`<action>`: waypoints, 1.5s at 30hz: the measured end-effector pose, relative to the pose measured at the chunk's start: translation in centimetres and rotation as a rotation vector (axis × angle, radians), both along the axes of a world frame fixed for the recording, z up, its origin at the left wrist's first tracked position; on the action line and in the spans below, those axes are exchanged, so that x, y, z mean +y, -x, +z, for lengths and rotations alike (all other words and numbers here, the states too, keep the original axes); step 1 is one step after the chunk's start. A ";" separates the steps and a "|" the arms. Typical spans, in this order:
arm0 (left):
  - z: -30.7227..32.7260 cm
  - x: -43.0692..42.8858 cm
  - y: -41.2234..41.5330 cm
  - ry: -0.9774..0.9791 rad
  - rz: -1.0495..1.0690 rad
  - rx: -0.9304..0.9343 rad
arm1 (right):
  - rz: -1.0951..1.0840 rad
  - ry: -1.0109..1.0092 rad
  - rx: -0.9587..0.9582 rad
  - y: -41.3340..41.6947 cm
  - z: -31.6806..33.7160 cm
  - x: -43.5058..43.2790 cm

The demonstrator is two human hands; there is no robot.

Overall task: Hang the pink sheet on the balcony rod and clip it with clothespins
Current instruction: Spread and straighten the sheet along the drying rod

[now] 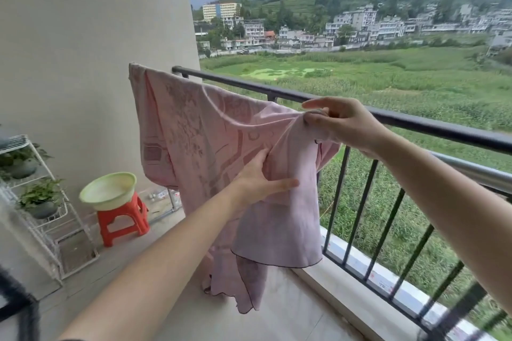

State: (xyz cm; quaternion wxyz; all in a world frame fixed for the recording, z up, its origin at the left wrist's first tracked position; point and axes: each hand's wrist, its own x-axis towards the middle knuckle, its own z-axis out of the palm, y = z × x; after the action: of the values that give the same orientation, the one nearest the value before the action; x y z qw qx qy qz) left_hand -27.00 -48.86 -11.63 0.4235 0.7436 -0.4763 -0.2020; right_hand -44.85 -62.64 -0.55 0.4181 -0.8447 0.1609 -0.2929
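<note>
A pink patterned sheet [194,130] hangs in front of the balcony railing, its far top corner draped over a support near the wall. My right hand [340,122] pinches the sheet's upper edge near the dark railing top, with the index finger stretched out. My left hand [257,177] grips a fold of the sheet lower down, in its middle. The sheet's lower part dangles to the floor. A shiny metal rod [476,171] runs along the inside of the railing at the right. No clothespins are in view.
The black railing [415,123] runs from the wall to the lower right. A pale green basin [108,191] sits on a red plastic stool [122,219] at the left. A white rack [55,202] with potted plants stands by the left wall. Small objects lie on the floor behind the stool.
</note>
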 end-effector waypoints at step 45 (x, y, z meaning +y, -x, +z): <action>13.3 2.5 4.0 0.590 0.574 -0.704 | -0.386 1.050 0.170 -0.5 3.2 -5.6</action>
State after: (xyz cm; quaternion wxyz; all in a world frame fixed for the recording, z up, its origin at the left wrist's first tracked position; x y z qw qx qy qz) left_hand -31.02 -46.34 1.64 0.4674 0.7162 -0.4033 0.3254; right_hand -44.37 -68.27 2.66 -0.1339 -0.9153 0.1782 -0.3355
